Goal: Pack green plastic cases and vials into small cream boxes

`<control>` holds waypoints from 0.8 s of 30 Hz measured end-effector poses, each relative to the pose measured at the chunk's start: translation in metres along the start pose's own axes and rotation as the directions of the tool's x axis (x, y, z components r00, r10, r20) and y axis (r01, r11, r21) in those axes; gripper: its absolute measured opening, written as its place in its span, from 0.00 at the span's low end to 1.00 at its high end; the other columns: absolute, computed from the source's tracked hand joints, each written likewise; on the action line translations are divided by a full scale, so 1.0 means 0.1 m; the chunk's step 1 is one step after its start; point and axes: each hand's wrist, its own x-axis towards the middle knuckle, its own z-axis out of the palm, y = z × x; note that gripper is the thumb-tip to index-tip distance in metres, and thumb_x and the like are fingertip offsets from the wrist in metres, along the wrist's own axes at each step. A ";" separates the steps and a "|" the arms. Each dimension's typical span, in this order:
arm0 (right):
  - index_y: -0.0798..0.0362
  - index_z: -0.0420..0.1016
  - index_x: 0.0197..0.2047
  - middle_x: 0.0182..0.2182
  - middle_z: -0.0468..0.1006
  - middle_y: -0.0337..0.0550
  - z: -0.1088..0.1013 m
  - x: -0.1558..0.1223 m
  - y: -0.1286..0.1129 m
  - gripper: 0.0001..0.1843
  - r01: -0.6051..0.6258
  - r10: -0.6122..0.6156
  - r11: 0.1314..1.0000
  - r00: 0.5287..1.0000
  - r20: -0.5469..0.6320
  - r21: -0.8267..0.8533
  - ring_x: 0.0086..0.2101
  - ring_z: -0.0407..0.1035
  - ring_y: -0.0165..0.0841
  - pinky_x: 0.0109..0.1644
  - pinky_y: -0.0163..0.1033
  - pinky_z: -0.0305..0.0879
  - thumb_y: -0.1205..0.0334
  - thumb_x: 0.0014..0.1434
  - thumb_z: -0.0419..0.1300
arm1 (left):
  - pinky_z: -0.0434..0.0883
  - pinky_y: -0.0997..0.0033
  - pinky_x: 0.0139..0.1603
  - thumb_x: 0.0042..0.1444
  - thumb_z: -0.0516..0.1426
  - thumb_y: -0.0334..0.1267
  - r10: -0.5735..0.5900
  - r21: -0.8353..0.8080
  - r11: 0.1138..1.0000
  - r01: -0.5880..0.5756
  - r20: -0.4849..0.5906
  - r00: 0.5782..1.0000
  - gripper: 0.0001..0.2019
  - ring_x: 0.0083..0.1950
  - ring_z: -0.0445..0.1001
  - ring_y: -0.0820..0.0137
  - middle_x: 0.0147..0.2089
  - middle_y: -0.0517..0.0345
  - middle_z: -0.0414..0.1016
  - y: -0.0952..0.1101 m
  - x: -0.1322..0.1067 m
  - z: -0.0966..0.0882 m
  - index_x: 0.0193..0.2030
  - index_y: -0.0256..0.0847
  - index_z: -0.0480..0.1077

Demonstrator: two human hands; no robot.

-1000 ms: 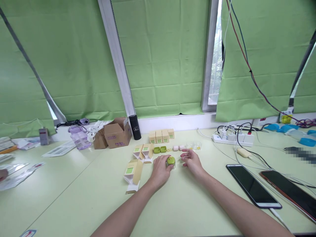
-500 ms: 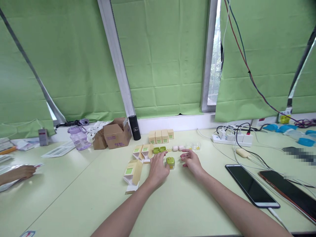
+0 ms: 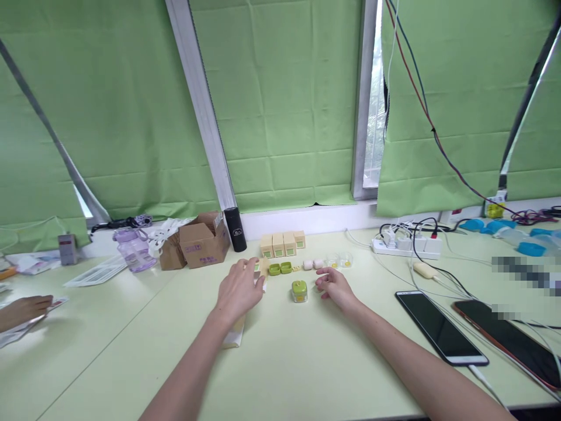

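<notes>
My left hand (image 3: pixel 240 287) reaches over the opened small cartons, its fingers spread; the palm and fingers hide most of them. One carton's end (image 3: pixel 234 337) pokes out below the wrist. My right hand (image 3: pixel 335 289) hovers with loosely curled, parted fingers and nothing in them. Between the hands stands a small clear jar with a green lid (image 3: pixel 300 291), touched by neither. Behind it lie two green square lids (image 3: pixel 280 268), small yellowish pieces (image 3: pixel 296 268), two pale pink cylinders (image 3: pixel 312 264) and clear cups (image 3: pixel 340 260).
Several small tan boxes (image 3: pixel 279 245) line the back, near a black bottle (image 3: pixel 235 229) and brown cardboard box (image 3: pixel 204 241). Rightward are a power strip (image 3: pixel 406 246), cables and phones (image 3: pixel 440 327). Another person's hand (image 3: pixel 27 312) rests on papers at far left.
My left hand has moved left, away from the green-lidded jar and over the cartons. My right hand stays near the jar. The view has shifted slightly.
</notes>
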 end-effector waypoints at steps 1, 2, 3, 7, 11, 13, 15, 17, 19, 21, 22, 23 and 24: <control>0.50 0.76 0.40 0.30 0.79 0.41 0.00 0.00 0.00 0.18 -0.002 0.002 1.000 1.000 0.004 -0.006 0.32 0.75 0.36 0.28 0.37 0.70 0.70 0.43 0.63 | 0.71 0.51 0.54 0.67 0.51 0.43 -0.025 0.084 0.996 0.022 0.030 0.999 0.24 0.64 0.71 0.44 0.63 0.38 0.72 -0.05 -0.05 -0.05 0.68 0.43 0.65; 0.50 0.76 0.40 0.30 0.79 0.41 0.00 0.01 0.01 0.17 -0.003 0.003 1.000 1.000 0.007 -0.011 0.32 0.75 0.36 0.29 0.37 0.70 0.70 0.44 0.64 | 0.71 0.51 0.54 0.67 0.52 0.44 -0.060 0.171 0.984 0.050 0.050 0.997 0.25 0.64 0.71 0.43 0.63 0.36 0.71 -0.10 -0.09 -0.09 0.69 0.43 0.63; 0.50 0.76 0.39 0.30 0.79 0.42 0.00 0.01 0.01 0.16 -0.004 0.004 1.000 1.000 0.009 -0.017 0.32 0.75 0.36 0.29 0.37 0.70 0.70 0.44 0.64 | 0.71 0.50 0.54 0.67 0.52 0.45 -0.109 0.243 0.966 0.088 0.074 0.991 0.27 0.63 0.72 0.43 0.63 0.35 0.70 -0.15 -0.14 -0.12 0.71 0.42 0.61; 0.51 0.76 0.40 0.31 0.79 0.42 0.00 0.02 0.02 0.15 -0.003 0.004 0.999 1.000 0.015 -0.036 0.32 0.76 0.36 0.29 0.36 0.71 0.69 0.46 0.64 | 0.74 0.52 0.48 0.70 0.47 0.49 -0.239 0.316 0.933 0.169 0.194 0.952 0.28 0.58 0.77 0.44 0.63 0.33 0.67 -0.28 -0.31 -0.13 0.73 0.41 0.56; 0.52 0.76 0.41 0.31 0.79 0.42 -0.01 0.02 0.03 0.14 -0.004 0.005 0.998 1.000 0.021 -0.057 0.33 0.76 0.36 0.29 0.36 0.72 0.68 0.48 0.64 | 0.75 0.50 0.46 0.69 0.48 0.50 -0.245 0.323 0.933 0.160 0.241 0.939 0.30 0.52 0.80 0.46 0.63 0.34 0.66 -0.26 -0.42 -0.06 0.74 0.41 0.54; 0.52 0.76 0.41 0.31 0.79 0.42 -0.01 0.03 0.03 0.14 -0.004 0.005 0.998 1.000 0.021 -0.065 0.33 0.76 0.36 0.29 0.36 0.72 0.68 0.49 0.64 | 0.76 0.49 0.46 0.68 0.50 0.48 -0.228 0.324 0.935 0.145 0.236 0.944 0.31 0.52 0.81 0.46 0.65 0.33 0.64 -0.22 -0.44 -0.04 0.75 0.41 0.52; 0.52 0.76 0.41 0.31 0.78 0.42 -0.01 0.05 0.04 0.13 -0.002 0.003 0.998 1.000 0.018 -0.071 0.32 0.76 0.36 0.28 0.35 0.72 0.68 0.49 0.64 | 0.76 0.49 0.47 0.66 0.52 0.44 -0.218 0.334 0.933 0.133 0.231 0.948 0.32 0.52 0.81 0.47 0.66 0.32 0.62 -0.18 -0.47 -0.03 0.75 0.42 0.52; 0.52 0.76 0.41 0.30 0.78 0.42 0.00 0.06 0.05 0.13 0.002 -0.001 0.997 1.000 0.016 -0.073 0.32 0.76 0.36 0.27 0.35 0.72 0.68 0.50 0.64 | 0.76 0.50 0.46 0.65 0.53 0.40 -0.219 0.349 0.929 0.127 0.237 0.947 0.32 0.52 0.81 0.48 0.66 0.31 0.62 -0.15 -0.49 -0.04 0.75 0.42 0.53; 0.52 0.75 0.40 0.30 0.78 0.42 0.00 0.07 0.06 0.12 0.006 -0.005 0.997 1.000 0.013 -0.073 0.32 0.75 0.35 0.27 0.35 0.72 0.68 0.50 0.64 | 0.77 0.51 0.45 0.65 0.53 0.37 -0.222 0.364 0.923 0.123 0.246 0.943 0.31 0.52 0.80 0.48 0.67 0.31 0.62 -0.11 -0.53 -0.07 0.74 0.41 0.55; 0.52 0.75 0.40 0.30 0.77 0.41 0.00 0.08 0.06 0.12 0.010 -0.009 0.997 1.000 0.009 -0.074 0.31 0.75 0.35 0.26 0.35 0.72 0.67 0.50 0.64 | 0.77 0.51 0.44 0.65 0.52 0.35 -0.211 0.382 0.918 0.107 0.240 0.948 0.30 0.52 0.80 0.48 0.68 0.29 0.61 -0.07 -0.58 -0.13 0.73 0.39 0.56; 0.52 0.75 0.40 0.30 0.77 0.41 0.00 0.08 0.07 0.12 0.012 -0.012 0.997 1.000 0.007 -0.074 0.31 0.75 0.35 0.26 0.35 0.71 0.67 0.51 0.64 | 0.77 0.52 0.43 0.64 0.51 0.33 -0.199 0.389 0.916 0.097 0.231 0.952 0.30 0.52 0.80 0.48 0.69 0.29 0.60 -0.05 -0.62 -0.16 0.73 0.39 0.56; 0.52 0.75 0.41 0.30 0.77 0.41 0.01 0.08 0.07 0.12 0.016 -0.016 0.997 1.000 0.004 -0.076 0.31 0.75 0.35 0.26 0.35 0.71 0.66 0.51 0.64 | 0.77 0.52 0.42 0.64 0.51 0.32 -0.192 0.398 0.913 0.091 0.224 0.955 0.30 0.51 0.81 0.49 0.70 0.28 0.59 -0.02 -0.65 -0.20 0.74 0.38 0.56; 0.52 0.75 0.41 0.30 0.77 0.41 0.01 0.08 0.07 0.12 0.020 -0.020 0.997 1.000 0.002 -0.078 0.31 0.75 0.36 0.25 0.35 0.71 0.65 0.51 0.64 | 0.77 0.53 0.41 0.64 0.51 0.32 -0.180 0.405 0.911 0.080 0.216 0.960 0.30 0.51 0.81 0.49 0.70 0.28 0.59 0.00 -0.69 -0.25 0.73 0.38 0.57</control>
